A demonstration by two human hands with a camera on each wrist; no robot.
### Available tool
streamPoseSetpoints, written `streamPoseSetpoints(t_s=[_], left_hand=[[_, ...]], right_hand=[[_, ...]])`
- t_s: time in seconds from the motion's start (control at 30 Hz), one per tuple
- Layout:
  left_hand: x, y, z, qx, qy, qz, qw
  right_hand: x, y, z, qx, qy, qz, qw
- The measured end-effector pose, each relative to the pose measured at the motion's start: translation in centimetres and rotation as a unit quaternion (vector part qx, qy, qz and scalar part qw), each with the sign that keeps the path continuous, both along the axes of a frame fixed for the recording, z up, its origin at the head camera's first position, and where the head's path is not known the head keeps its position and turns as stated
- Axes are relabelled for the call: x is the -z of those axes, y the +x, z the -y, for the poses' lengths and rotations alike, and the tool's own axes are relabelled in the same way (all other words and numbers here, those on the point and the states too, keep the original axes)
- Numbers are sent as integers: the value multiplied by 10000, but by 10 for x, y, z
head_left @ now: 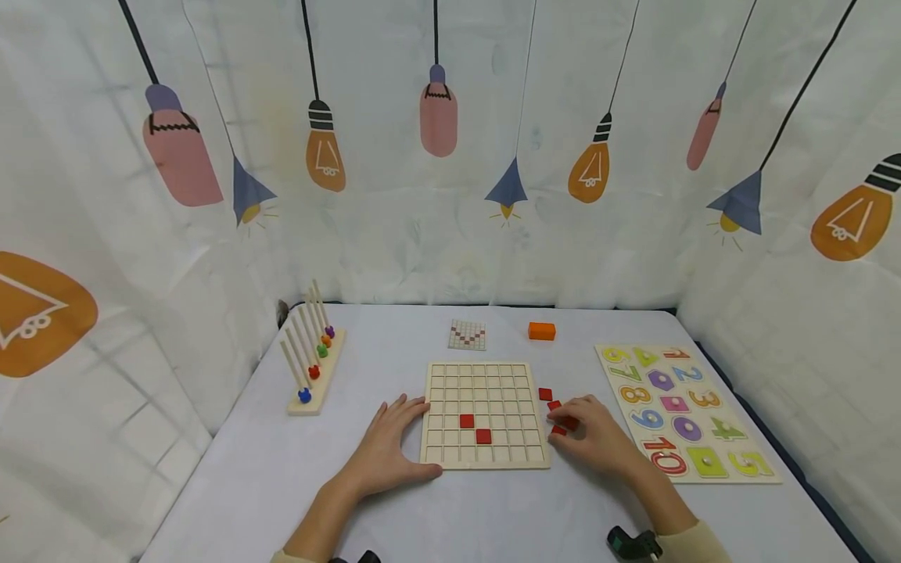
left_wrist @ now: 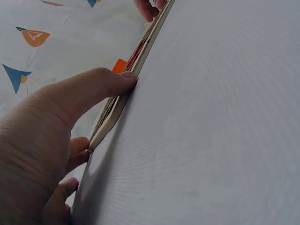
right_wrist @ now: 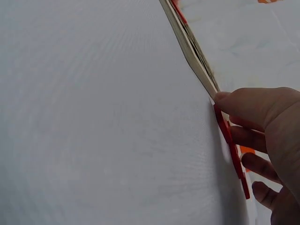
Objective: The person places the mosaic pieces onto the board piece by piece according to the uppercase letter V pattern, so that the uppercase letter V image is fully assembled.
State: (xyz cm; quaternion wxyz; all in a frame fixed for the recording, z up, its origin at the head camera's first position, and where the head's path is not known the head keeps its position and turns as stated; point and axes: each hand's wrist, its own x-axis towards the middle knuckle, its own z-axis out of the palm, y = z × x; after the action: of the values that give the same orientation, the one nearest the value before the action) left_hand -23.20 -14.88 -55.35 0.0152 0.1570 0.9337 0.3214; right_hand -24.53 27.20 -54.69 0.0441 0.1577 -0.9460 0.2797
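A square wooden grid board [head_left: 450, 460] lies in front of me with two red square tiles [head_left: 467, 421] in its cells. My left hand [head_left: 385, 453] spreads around the board's front left corner. Its thumb rests at the front edge, also seen on the board edge [left_wrist: 124, 101] in the left wrist view, and its fingertips touch the left side. To the right of the board, my right hand [head_left: 594, 438] reaches over several loose red tiles [head_left: 545, 394]. In the right wrist view its thumb and fingertips are right at these flat red tiles [right_wrist: 225, 123], beside the board's corner.
Behind the board lie a small pattern card [head_left: 468, 335] and an orange block [head_left: 542, 331]. A wooden peg stand [head_left: 317, 391] with coloured beads stands at the left. At the right is a number and shape puzzle board [head_left: 651, 428]. Printed cloth walls [head_left: 394, 250] surround the white table.
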Motion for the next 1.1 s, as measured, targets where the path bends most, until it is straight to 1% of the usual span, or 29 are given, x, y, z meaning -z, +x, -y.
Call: streamPoseSetpoints(t_s=[0.3, 0.43, 0.73, 0.9, 1.1], left_hand=[[0, 0, 1, 10, -14, -20, 10000], [0, 0, 1, 6, -8, -10, 10000], [-1, 1, 1, 9, 35, 8, 10000], [-1, 1, 0, 6, 15, -40, 10000], [-3, 3, -1, -10, 45, -12, 10000]], right_hand=[[-1, 2, -4, 130, 189, 11, 9997], [-1, 3, -5, 181, 162, 18, 9997], [-1, 4, -5, 66, 106, 22, 9999], [-4, 4, -4, 61, 96, -62, 9999], [-8, 3, -3, 51, -17, -131, 9999]])
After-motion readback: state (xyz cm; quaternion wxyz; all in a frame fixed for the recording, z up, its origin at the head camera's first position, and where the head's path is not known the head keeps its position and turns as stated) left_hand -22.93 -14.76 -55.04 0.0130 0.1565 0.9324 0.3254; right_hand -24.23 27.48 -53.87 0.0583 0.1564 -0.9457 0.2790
